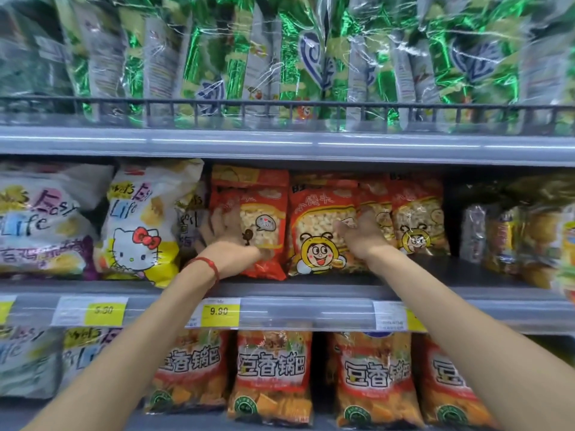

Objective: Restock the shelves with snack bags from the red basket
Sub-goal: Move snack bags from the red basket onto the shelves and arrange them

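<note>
Snack bags (264,194), red and glossy, stand upright in a row on the middle shelf (435,270), each with a clear window showing small pale puffs. Leftmost bag is partly covered by the left hand (224,231). Fingers are spread and fairly straight, laid flat against the bag's left side, gripping nothing. A red cord bracelet (209,266) sits at that wrist.

Right hand (361,234) is at the right edge of the bee bag (317,244), which carries a cartoon bee. Thumb lies on the front; the fingers are smeared by motion blur. Cannot tell whether they hook round the edge or only touch it.

More red bags to the right overlap one another, so their count is unclear.

Far right of the shelf: yellow packs (504,237), blurred and cut by the frame edge; labels unreadable.

To the left, crinkled white bags (140,228), soft and slumped, one with a cat cartoon and the other cut off.

Above, green foil bags (311,57) stand tightly packed behind a black wire rail (280,104), their tops out of frame.

Below, orange bags (270,374) stand in a row, partly hidden by both forearms.

Yellow price tag (220,312) on the grey shelf lip reads about 9.60; the neighbouring tags are too blurred to read.
</note>
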A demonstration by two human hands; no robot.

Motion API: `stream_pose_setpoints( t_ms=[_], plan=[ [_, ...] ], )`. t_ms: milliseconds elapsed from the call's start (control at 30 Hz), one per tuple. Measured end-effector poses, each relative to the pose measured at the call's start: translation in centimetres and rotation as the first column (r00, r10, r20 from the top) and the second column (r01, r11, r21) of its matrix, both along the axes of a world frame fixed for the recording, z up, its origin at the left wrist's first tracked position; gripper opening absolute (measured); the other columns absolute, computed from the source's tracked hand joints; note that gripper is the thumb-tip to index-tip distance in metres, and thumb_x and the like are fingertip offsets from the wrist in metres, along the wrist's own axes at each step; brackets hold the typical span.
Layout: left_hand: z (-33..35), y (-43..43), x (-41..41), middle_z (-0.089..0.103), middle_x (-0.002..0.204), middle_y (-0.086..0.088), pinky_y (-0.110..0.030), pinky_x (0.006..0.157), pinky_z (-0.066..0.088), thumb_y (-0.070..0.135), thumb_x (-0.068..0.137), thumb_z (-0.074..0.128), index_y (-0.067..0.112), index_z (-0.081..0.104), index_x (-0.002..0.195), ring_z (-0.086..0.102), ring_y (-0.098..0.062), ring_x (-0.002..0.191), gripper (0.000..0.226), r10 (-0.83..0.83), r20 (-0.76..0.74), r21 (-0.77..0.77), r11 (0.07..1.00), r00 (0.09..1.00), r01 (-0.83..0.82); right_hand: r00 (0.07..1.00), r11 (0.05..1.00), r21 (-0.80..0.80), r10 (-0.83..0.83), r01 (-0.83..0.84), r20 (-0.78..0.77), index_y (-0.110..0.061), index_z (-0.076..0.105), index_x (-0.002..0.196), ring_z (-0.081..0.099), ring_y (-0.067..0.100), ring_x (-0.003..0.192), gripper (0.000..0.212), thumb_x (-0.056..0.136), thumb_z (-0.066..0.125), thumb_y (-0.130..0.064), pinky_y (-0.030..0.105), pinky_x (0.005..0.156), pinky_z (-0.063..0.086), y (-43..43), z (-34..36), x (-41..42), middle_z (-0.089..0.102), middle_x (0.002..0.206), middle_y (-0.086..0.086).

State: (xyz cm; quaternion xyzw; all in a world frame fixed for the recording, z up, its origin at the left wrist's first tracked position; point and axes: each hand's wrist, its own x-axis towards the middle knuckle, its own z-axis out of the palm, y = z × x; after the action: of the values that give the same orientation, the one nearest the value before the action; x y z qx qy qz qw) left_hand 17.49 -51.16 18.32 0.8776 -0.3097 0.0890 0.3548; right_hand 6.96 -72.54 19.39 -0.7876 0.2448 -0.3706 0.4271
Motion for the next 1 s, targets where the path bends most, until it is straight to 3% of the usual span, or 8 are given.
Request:
stream_pose_setpoints(
  t_ms=[100, 200, 367, 533, 667, 833, 900, 1000],
  plan=[
    [-0.2, -0.4, 1.8, -0.016, 0.164, -0.005, -0.054, 0.12, 0.005, 0.06, 0.08, 0.07, 0.026, -0.01, 0.156, -0.014, -0.031, 0.15, 0.116, 0.028, 0.06, 0.086, 0.996, 0.998, -0.033, 0.998, 0.997, -0.05, -0.052, 0.051, -0.03, 0.001, 0.016, 0.158, 0.034, 0.034, 0.149, 0.074, 0.105, 0.053, -0.036, 0.042, 0.117, 0.034, 0.3, 0.2, 0.9, 0.033, 0.163, 0.017],
    [-0.3, -1.0, 2.7, -0.022, 0.163, -0.007, -0.056, 0.119, 0.002, 0.064, 0.08, 0.067, 0.026, -0.018, 0.155, -0.019, -0.033, 0.149, 0.119, 0.033, 0.061, 0.111, 0.993, 0.998, -0.04, 0.995, 0.993, -0.101, -0.066, 0.058, -0.075, 0.006, 0.023, 0.156, 0.035, 0.035, 0.149, 0.074, 0.105, 0.049, -0.042, 0.042, 0.118, 0.032, 0.4, 0.1, 1.5, 0.032, 0.163, 0.019],
    [-0.5, -1.2, 2.9, -0.018, 0.164, -0.004, -0.054, 0.12, 0.001, 0.065, 0.078, 0.07, 0.026, -0.014, 0.156, -0.014, -0.029, 0.151, 0.121, 0.072, 0.1, 0.086, 0.993, 0.992, -0.081, 0.992, 0.995, -0.089, -0.058, 0.048, -0.115, -0.009, -0.001, 0.163, 0.023, 0.035, 0.154, 0.084, 0.105, 0.05, -0.044, 0.044, 0.121, 0.028, 0.4, -0.2, 0.7, 0.008, 0.17, 0.015],
    [-0.7, -0.9, 1.7, -0.012, 0.165, -0.004, -0.052, 0.121, -0.002, 0.067, 0.079, 0.067, 0.024, -0.008, 0.157, -0.008, -0.028, 0.152, 0.117, 0.067, 0.175, 0.085, 0.993, 0.982, -0.083, 0.975, 0.993, -0.094, -0.089, 0.072, -0.202, -0.012, 0.002, 0.163, 0.027, 0.038, 0.152, 0.083, 0.105, 0.052, -0.043, 0.044, 0.119, 0.033, 1.0, 0.0, -0.7, 0.009, 0.17, 0.016],
    [-1.0, -0.4, 0.4, -0.003, 0.165, -0.004, -0.052, 0.122, 0.007, 0.064, 0.083, 0.063, 0.023, 0.007, 0.158, -0.002, -0.029, 0.152, 0.102, 0.02, 0.202, -0.038, 0.999, 0.979, -0.013, 0.977, 0.977, -0.173, -0.151, 0.124, -0.151, -0.014, 0.015, 0.16, 0.017, 0.036, 0.155, 0.077, 0.102, 0.057, -0.043, 0.045, 0.123, 0.022, 2.3, -0.5, -2.5, 0.006, 0.169, 0.013],
    [-2.2, 1.4, -3.3, 0.03, 0.153, -0.012, -0.048, 0.115, 0.027, 0.046, 0.09, 0.062, 0.02, 0.038, 0.147, 0.024, -0.033, 0.141, 0.067, 0.022, 0.299, -0.206, 0.978, 0.954, 0.043, 0.999, 0.983, -0.176, -0.039, 0.042, 0.018, -0.015, 0.043, 0.141, 0.04, 0.039, 0.139, 0.051, 0.097, 0.059, -0.035, 0.053, 0.112, 0.04, 5.5, -2.1, -5.1, 0.05, 0.144, 0.017],
    [-2.7, 2.4, -5.0, 0.042, 0.142, -0.009, -0.04, 0.111, 0.029, 0.035, 0.092, 0.062, 0.018, 0.047, 0.139, 0.032, -0.029, 0.135, 0.052, 0.001, 0.32, -0.279, 0.956, 0.947, 0.093, 0.994, 0.981, -0.193, 0.026, -0.006, 0.103, -0.016, 0.05, 0.138, 0.043, 0.027, 0.136, 0.042, 0.099, 0.06, -0.027, 0.047, 0.112, 0.04, 7.3, -2.7, -5.9, 0.052, 0.141, 0.007],
    [-4.0, 4.7, -7.6, 0.049, 0.129, 0.006, -0.028, 0.107, 0.033, 0.025, 0.093, 0.063, 0.023, 0.056, 0.127, 0.042, -0.014, 0.126, 0.034, -0.009, 0.36, -0.364, 0.919, 0.933, 0.15, 0.966, 0.971, -0.213, 0.156, -0.111, 0.206, -0.022, 0.056, 0.135, 0.051, 0.011, 0.126, 0.036, 0.1, 0.062, -0.021, 0.027, 0.104, 0.042, 10.7, -3.7, -7.3, 0.057, 0.135, -0.006]
  ],
)
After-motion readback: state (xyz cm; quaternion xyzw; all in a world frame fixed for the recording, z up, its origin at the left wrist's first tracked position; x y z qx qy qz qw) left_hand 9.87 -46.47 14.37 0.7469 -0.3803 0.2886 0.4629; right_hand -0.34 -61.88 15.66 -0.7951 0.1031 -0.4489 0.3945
